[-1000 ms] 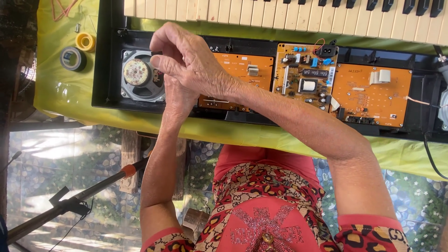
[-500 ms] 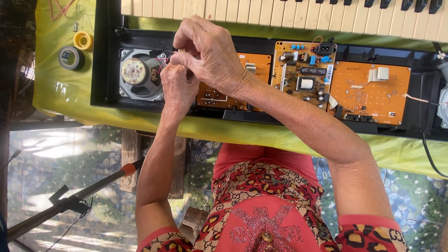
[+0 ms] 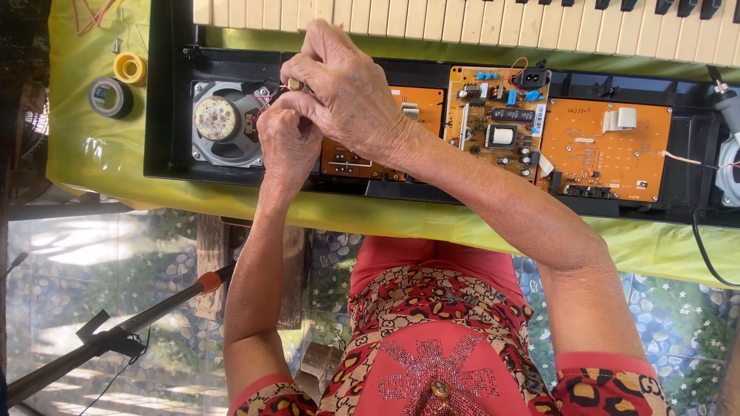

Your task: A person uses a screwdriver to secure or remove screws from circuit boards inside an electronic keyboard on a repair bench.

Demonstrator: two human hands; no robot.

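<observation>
We are working at the wiring beside the round speaker (image 3: pixel 225 123) of the opened keyboard chassis (image 3: pixel 166 92): our left hand (image 3: pixel 287 146) is closed, fingers pressed together, and our right hand (image 3: pixel 347 88) pinches a small brass-coloured part (image 3: pixel 294 84) above it. In our judgement, the next move calls for fine fingertip control, since the orange circuit board (image 3: pixel 370 158) touches the work area on the right. Open room remains toward the tape rolls (image 3: pixel 119 83) at far left.

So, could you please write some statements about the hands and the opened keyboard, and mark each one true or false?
1. Both hands, left hand and right hand, are together beside the round speaker. True.
2. The circuit boards are green. False: they are orange.
3. A yellow tape roll lies on the yellow-green cloth. True.
4. The keyboard case is closed. False: it is open, with the boards showing.
</observation>
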